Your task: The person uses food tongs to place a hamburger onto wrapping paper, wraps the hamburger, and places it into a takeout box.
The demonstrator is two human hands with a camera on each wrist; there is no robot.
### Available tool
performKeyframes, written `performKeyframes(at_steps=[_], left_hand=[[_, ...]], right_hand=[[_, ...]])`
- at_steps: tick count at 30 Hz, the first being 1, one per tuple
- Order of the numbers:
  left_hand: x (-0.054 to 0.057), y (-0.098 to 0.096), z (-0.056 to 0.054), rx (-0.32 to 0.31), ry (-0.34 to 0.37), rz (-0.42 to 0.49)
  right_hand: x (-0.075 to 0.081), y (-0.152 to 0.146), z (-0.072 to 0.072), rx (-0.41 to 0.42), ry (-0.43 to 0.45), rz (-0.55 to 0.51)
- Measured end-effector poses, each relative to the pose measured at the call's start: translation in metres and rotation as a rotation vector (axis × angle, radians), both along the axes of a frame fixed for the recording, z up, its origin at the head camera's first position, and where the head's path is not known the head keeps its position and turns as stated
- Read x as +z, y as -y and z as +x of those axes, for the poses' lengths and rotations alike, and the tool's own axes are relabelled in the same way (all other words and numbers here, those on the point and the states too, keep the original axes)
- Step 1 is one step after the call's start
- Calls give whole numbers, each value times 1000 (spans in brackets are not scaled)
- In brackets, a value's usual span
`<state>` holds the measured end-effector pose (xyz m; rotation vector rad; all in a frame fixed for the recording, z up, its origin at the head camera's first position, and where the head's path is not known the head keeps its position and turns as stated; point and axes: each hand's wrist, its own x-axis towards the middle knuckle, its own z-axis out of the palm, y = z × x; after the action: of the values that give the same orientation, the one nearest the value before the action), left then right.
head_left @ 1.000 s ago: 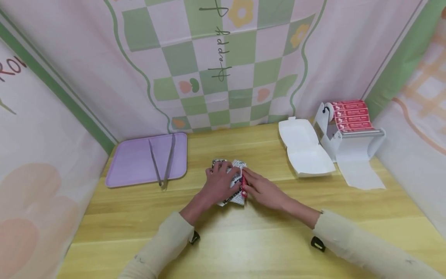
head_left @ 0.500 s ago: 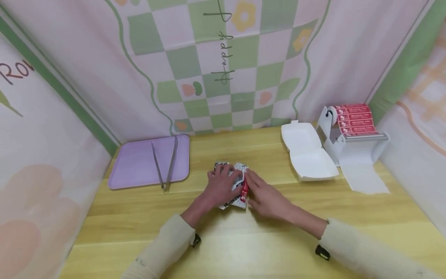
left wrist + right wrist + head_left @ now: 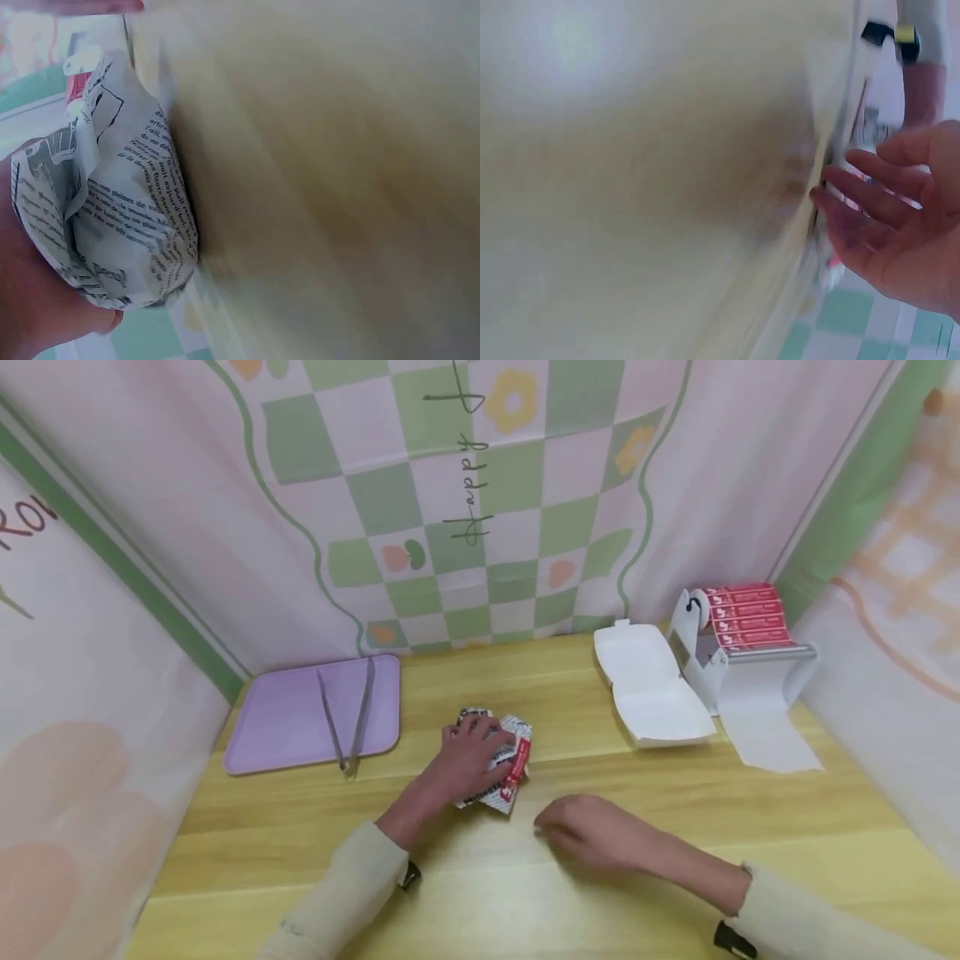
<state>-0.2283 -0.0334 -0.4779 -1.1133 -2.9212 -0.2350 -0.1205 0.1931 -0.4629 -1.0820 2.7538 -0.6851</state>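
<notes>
My left hand (image 3: 471,762) grips a bundle wrapped in newsprint-style paper (image 3: 135,217) from above, its fingers spread and bent over the top. A red printed sticker (image 3: 515,770) runs along the bundle's right side. What the paper encloses is hidden. In the left wrist view, folded paper ends stick up beside a bit of the red sticker (image 3: 76,86). My right hand (image 3: 600,833) hovers over the table to the lower right of the bundle, apart from it. The right wrist view shows its fingers (image 3: 870,195) loosely bent, holding nothing.
A purple tray (image 3: 277,718) with metal tongs (image 3: 333,718) across it lies at the left. An opened white paper box (image 3: 660,706) stands at the back right, next to a dispenser (image 3: 701,660) carrying a roll of red stickers (image 3: 746,614). A fabric curtain (image 3: 510,477) hangs behind the table.
My right hand has left the bundle's right edge and moved down and right. The red sticker now lies exposed on the paper. My left hand keeps holding the bundle.
</notes>
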Motion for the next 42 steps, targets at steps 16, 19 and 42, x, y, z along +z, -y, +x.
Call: performKeyframes(at_steps=[16, 19, 42], left_hand=[[8, 40, 23, 185, 151, 127], [6, 40, 23, 174, 133, 92], [2, 60, 23, 343, 272, 486]], right_hand=[[-1, 15, -113, -159, -28, -191], [-9, 20, -117, -95, 14, -134], [-11, 7, -83, -282, 429, -324]])
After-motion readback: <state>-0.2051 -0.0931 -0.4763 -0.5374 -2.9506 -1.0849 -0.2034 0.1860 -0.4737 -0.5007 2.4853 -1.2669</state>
